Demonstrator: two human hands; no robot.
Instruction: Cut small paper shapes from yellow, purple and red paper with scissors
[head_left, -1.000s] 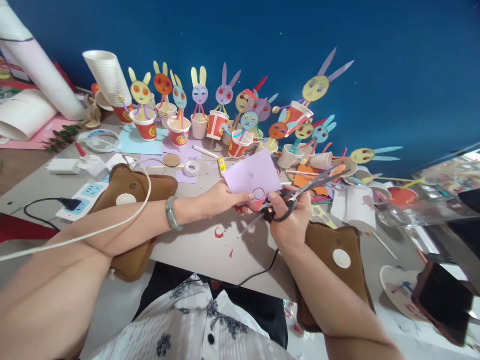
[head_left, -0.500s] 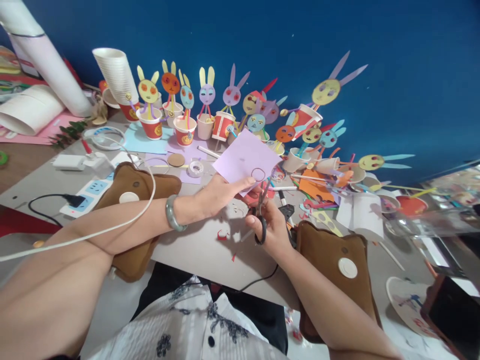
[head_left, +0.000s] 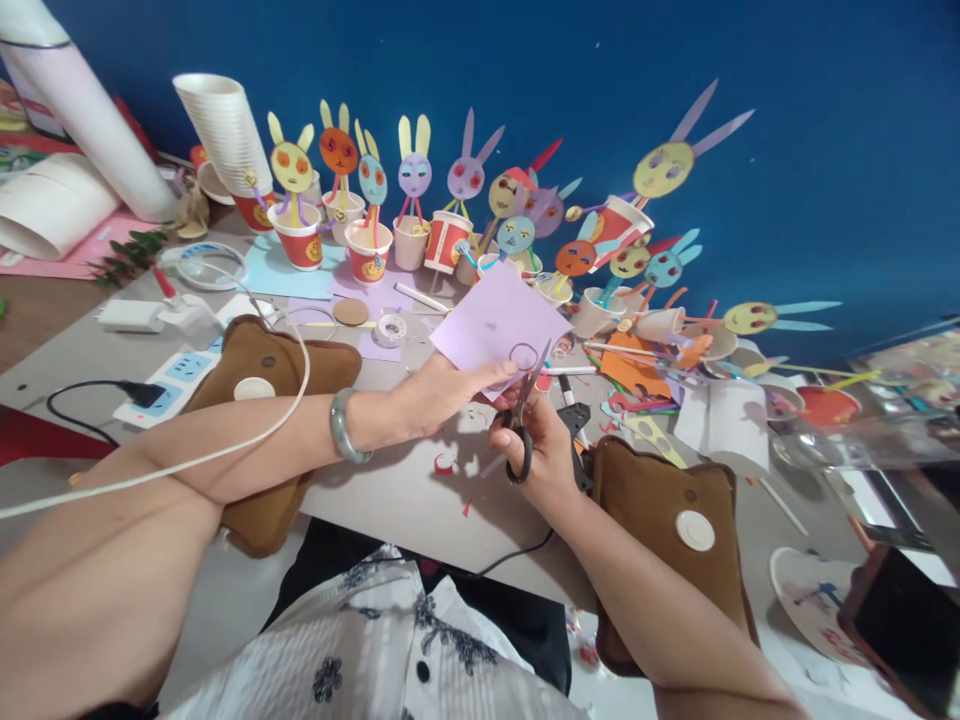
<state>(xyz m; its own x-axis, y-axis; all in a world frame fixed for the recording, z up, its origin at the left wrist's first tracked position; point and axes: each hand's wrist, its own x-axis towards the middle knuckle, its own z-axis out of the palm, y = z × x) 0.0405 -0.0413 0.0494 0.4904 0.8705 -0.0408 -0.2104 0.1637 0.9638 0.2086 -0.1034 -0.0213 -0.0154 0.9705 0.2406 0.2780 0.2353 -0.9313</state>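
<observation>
A sheet of purple paper (head_left: 487, 320) is pinched in my left hand (head_left: 427, 400), thumb on top near its lower right edge. A small dark circle (head_left: 523, 356) is drawn on the sheet close to that thumb. My right hand (head_left: 544, 450) grips black-handled scissors (head_left: 520, 450), their blades pointing up at the paper's lower right edge beside the circle. Whether the blades have cut into the paper I cannot tell. Red paper scraps (head_left: 444, 464) lie on the table below my hands.
Paper cups with rabbit-faced figures (head_left: 300, 245) line the back of the table against a blue wall. Brown cushion-like pouches (head_left: 675, 540) lie under both forearms. A white cable (head_left: 289, 425) crosses my left forearm, near a power strip (head_left: 169, 385). A tape roll (head_left: 391, 329) lies behind the paper.
The paper and both hands appear slightly further right. The scissor blades now show more clearly over the paper's right edge, by the drawn circle. Both grips stay the same.
</observation>
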